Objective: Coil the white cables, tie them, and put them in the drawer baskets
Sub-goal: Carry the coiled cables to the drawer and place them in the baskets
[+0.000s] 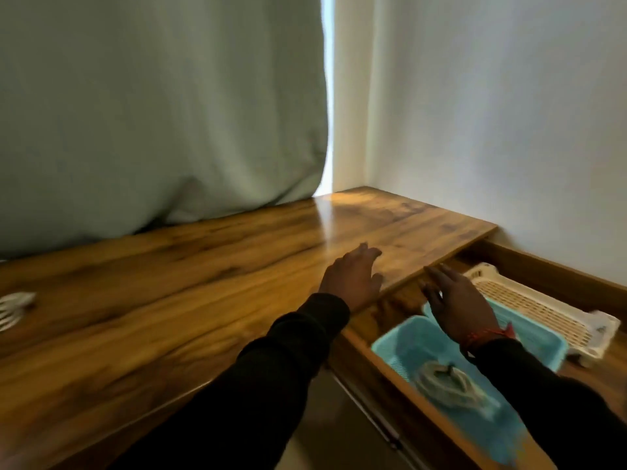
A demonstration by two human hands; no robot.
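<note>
A coiled white cable [451,385] with a dark tie lies in the near blue basket [400,344] inside the open wooden drawer [383,371]. A second blue basket [539,337] sits behind it, and a cream basket [529,307] lies farther right. My left hand [353,279] hovers open over the tabletop near its right edge. My right hand [458,307] is spread open above the drawer, over the blue baskets, holding nothing. Another bunch of white cable [13,308] lies on the table at the far left, partly cut off by the frame.
The wooden table [169,283] runs along a grey-green curtain [152,113] at the back. A white wall [492,113] stands at the right, close behind the drawer. The picture is blurred by motion.
</note>
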